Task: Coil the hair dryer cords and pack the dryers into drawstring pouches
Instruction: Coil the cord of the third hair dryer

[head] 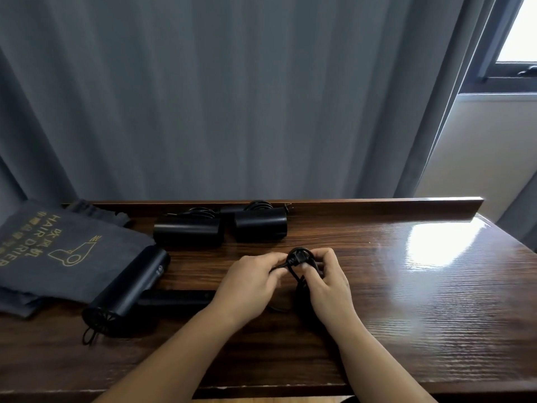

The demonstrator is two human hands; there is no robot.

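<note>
At the far left a stack of grey drawstring pouches [43, 257] lies flat on the wooden table [406, 286], printed side up and just beside the work, most likely so one can be taken as soon as a dryer is ready. Leaning partly on the pouches' near edge is a black hair dryer [128, 286], its barrel pointing away to the far right and its rear grille toward the near left, with the handle [177, 298] stretching right toward the hands; it seems parked there because its cord is the one being worked. Farther back, against the table's raised rear lip, two more dryers [187, 232] [260, 226] sit side by side with cord bundles behind them, apparently already coiled and waiting out of the way. At centre the left hand [247, 283] pinches a strand of the black cord [299, 258], while the right hand [328, 283] has its fingers curled round the small coil, holding the loops together so they cannot spring apart. A strand trails down between the hands to the table. The coil looks nearly finished; whether the end is being tucked cannot be told.
</note>
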